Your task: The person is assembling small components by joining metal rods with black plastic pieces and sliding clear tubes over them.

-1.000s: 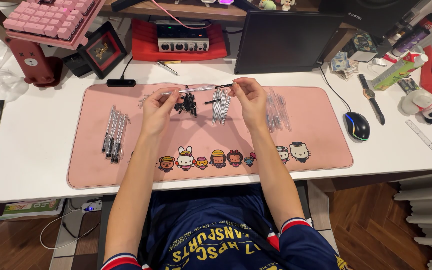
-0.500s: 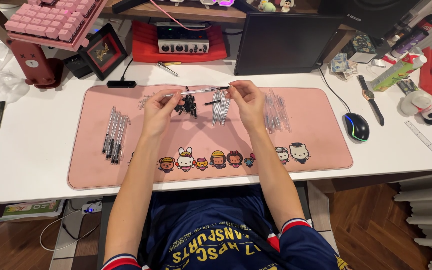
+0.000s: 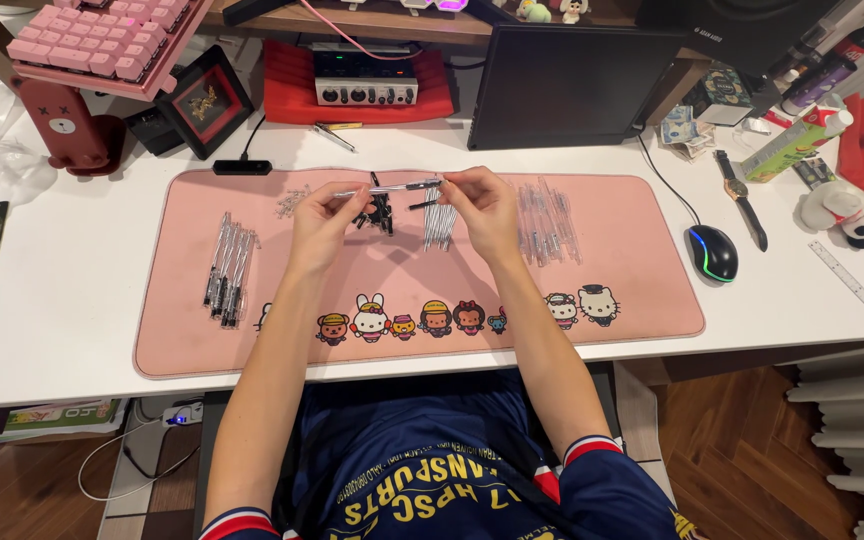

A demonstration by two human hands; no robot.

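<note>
Pinched at either end by left hand [image 3: 324, 215] and right hand [image 3: 482, 205]: one clear pen [image 3: 389, 187], held level above pink mat [image 3: 202, 340]. Alongside, three loose pen-part heaps; exact counts too small to tell.

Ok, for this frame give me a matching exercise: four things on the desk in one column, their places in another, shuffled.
Things:
1. pen
2. computer mouse
3. finished pens
4. clear barrels

Places:
A. left part of the pink mat
B. between left hand and right hand
C. mat's right part
D. white desk, right of mat

Pairs: 1-B, 2-D, 3-A, 4-C
</note>
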